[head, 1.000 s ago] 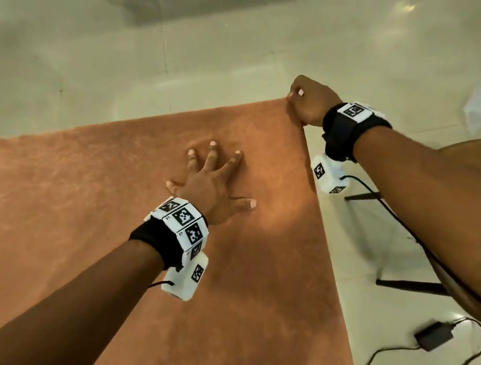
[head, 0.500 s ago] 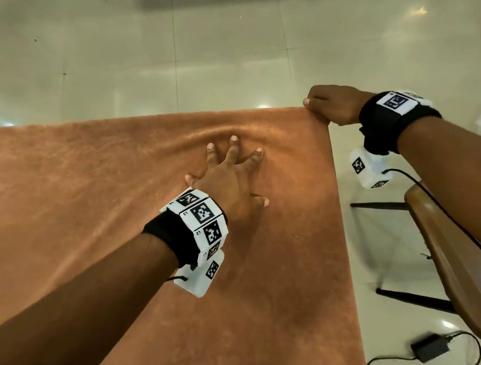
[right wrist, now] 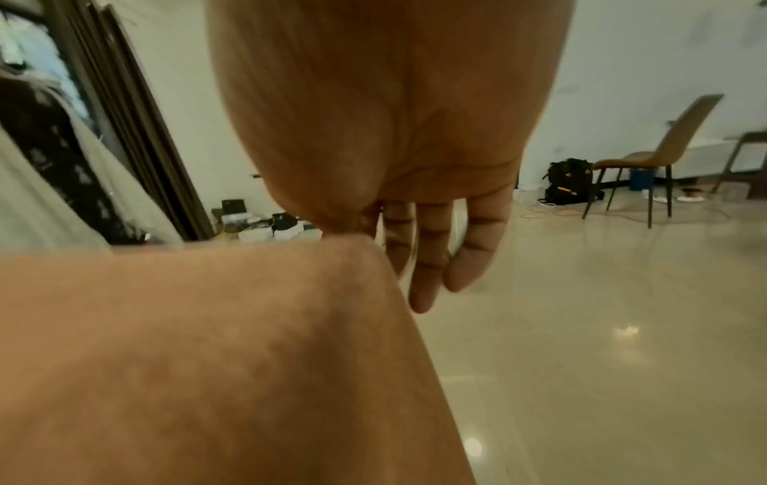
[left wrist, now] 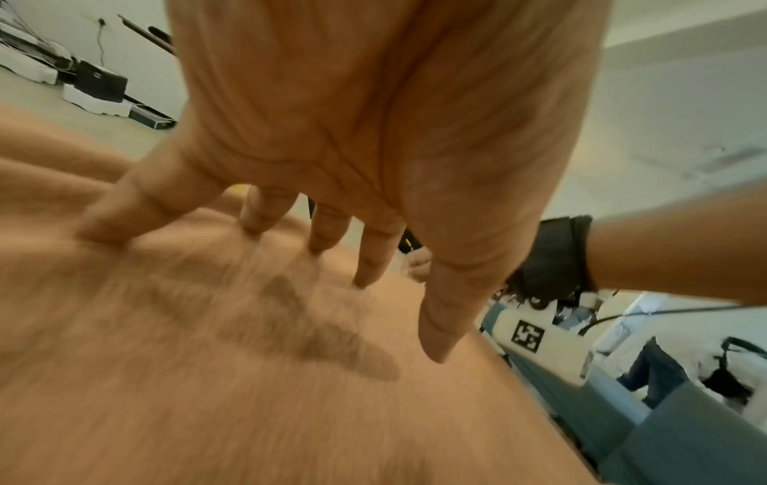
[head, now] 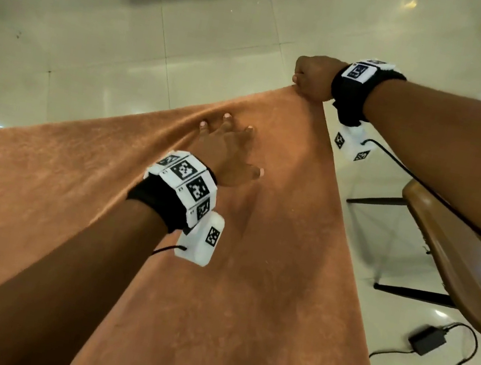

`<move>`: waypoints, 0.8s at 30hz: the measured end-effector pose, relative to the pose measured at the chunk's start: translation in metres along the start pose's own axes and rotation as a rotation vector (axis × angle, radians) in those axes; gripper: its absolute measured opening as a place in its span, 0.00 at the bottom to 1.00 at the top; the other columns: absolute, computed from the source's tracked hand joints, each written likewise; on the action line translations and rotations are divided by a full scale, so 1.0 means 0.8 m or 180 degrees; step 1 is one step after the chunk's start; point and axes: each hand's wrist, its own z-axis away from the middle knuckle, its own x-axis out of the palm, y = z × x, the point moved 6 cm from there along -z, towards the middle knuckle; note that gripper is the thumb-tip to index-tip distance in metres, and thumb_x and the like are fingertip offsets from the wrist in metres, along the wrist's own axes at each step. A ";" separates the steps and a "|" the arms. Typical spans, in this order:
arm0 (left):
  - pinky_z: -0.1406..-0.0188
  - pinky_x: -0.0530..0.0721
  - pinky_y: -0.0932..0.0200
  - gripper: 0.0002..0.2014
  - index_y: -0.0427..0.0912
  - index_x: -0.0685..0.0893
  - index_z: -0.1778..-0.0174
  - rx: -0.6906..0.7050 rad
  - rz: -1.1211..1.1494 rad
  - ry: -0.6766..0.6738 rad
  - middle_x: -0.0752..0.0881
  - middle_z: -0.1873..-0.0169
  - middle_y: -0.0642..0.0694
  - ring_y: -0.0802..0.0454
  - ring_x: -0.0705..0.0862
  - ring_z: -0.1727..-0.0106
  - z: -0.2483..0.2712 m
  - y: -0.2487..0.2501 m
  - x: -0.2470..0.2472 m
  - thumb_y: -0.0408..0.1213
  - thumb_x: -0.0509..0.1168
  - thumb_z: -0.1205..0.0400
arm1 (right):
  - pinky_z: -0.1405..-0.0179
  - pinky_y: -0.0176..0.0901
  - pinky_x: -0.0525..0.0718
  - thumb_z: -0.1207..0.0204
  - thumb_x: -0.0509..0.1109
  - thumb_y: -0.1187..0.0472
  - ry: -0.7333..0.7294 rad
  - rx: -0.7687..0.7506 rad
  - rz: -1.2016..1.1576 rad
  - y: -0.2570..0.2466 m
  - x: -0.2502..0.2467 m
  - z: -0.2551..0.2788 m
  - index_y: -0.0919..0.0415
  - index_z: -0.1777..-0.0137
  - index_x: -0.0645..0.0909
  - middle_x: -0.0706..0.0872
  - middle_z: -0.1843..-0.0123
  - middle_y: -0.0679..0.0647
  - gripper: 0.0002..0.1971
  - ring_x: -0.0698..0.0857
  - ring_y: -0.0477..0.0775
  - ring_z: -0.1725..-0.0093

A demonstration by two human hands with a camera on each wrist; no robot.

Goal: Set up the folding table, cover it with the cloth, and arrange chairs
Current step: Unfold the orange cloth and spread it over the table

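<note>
An orange-brown cloth covers the table, which is hidden under it. My left hand lies spread on the cloth near its far edge, fingertips pressing the fabric, which ripples ahead of them. My right hand pinches the cloth's far right corner between thumb and forefinger, the other fingers hanging below it. A brown chair stands right of the table, under my right forearm.
Glossy pale floor tiles lie beyond the table. A black power adapter and cables trail on the floor at lower right. A second brown chair and a black backpack stand by the far wall.
My left hand has slid forward along the cloth toward the far edge, raising a ripple. The right hand has kept its hold on the corner and pulled it outward.
</note>
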 end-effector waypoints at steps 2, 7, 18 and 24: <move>0.19 0.60 0.47 0.41 0.53 0.62 0.17 -0.0033 0.0407 0.0030 0.63 0.17 0.44 0.43 0.60 0.16 0.004 0.000 -0.011 0.70 0.56 0.23 | 0.39 0.56 0.78 0.12 0.57 0.54 0.0116 0.0025 -0.0035 -0.010 -0.011 0.001 0.66 0.31 0.75 0.82 0.32 0.68 0.18 0.81 0.70 0.35; 0.35 0.72 0.54 0.36 0.48 0.70 0.22 -0.0129 0.1276 0.0768 0.76 0.25 0.48 0.48 0.75 0.26 0.034 -0.028 -0.009 0.65 0.62 0.22 | 0.38 0.59 0.80 0.16 0.61 0.41 0.0508 -0.0498 -0.0093 -0.046 -0.013 0.069 0.54 0.29 0.75 0.79 0.31 0.60 0.23 0.81 0.65 0.36; 0.21 0.40 0.25 0.45 0.64 0.37 0.17 -0.0566 0.0379 0.0032 0.34 0.15 0.50 0.32 0.32 0.17 0.003 -0.112 0.008 0.80 0.40 0.28 | 0.14 0.64 0.49 0.18 0.53 0.31 -0.0209 -0.0478 -0.0028 -0.036 0.071 0.156 0.47 0.11 0.39 0.36 0.10 0.57 0.43 0.38 0.61 0.12; 0.23 0.41 0.21 0.39 0.65 0.44 0.16 -0.0423 0.0276 0.0428 0.39 0.14 0.48 0.37 0.38 0.15 0.046 -0.080 0.032 0.75 0.43 0.22 | 0.15 0.64 0.57 0.17 0.54 0.32 0.0026 -0.0395 -0.0224 -0.063 0.072 0.214 0.50 0.12 0.50 0.47 0.10 0.59 0.39 0.48 0.62 0.11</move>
